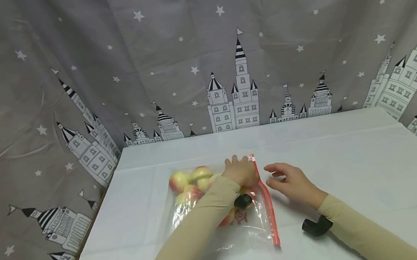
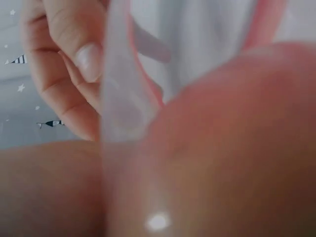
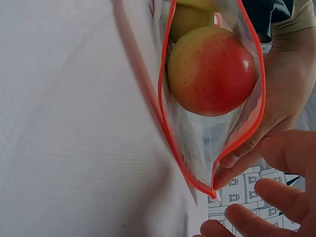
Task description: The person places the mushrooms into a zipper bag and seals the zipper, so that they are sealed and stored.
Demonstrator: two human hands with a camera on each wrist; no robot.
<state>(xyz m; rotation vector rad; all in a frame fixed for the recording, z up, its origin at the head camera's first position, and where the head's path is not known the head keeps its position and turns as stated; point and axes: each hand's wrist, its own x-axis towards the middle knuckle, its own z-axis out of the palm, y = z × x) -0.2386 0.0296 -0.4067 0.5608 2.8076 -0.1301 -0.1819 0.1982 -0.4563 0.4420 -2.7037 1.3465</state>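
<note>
A clear plastic zip bag (image 1: pixel 256 231) with a red zip edge lies on the table and holds several red-and-yellow apples (image 1: pixel 178 182). My left hand (image 1: pixel 241 171) reaches over the bag and grips its mouth near the far corner. In the right wrist view the mouth gapes, its red lips (image 3: pixel 262 94) spread apart, with a speckled apple (image 3: pixel 212 71) just inside. My right hand (image 1: pixel 290 180) hovers right of the mouth, fingers apart and holding nothing. Blurred plastic and a large red-and-orange shape fill much of the left wrist view.
A white cloth covers the table (image 1: pixel 370 163). Behind it hangs a grey curtain (image 1: pixel 168 44) printed with castles and stars. Black wrist mounts (image 1: pixel 317 225) sit on both forearms, the left one just over the bag.
</note>
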